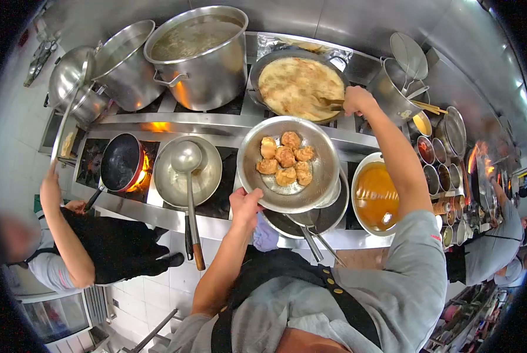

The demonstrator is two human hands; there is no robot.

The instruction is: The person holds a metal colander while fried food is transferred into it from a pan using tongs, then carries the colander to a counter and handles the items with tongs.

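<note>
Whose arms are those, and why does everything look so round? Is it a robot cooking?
No robot here! These are a person's own bare hands. One camera, worn on the head, looks forward and down, and its view looks curved. On the stove you can see a big stockpot, a frying pan with flames beside it, and a wok of foamy liquid. The left hand grips a metal bowl holding golden-brown pieces of food. The right hand holds a utensil in the wok; its shape is mostly hidden. The arm on the far left is another person's, holding a long handle.
</note>
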